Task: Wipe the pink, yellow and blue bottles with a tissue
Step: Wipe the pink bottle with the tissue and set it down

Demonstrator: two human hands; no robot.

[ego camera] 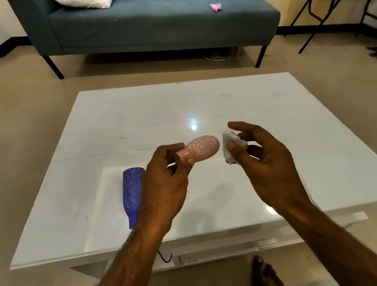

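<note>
The left hand (pixel 164 185) holds the pink bottle (pixel 199 148) by its neck, up above the white table (pixel 309 146), with the fat end pointing away to the right. The right hand (pixel 265 162) pinches a crumpled white tissue (pixel 229 144) between thumb and fingers, just beside the bottle's fat end. The blue bottle (pixel 132 193) lies on its side on the table, partly behind the left hand.
</note>
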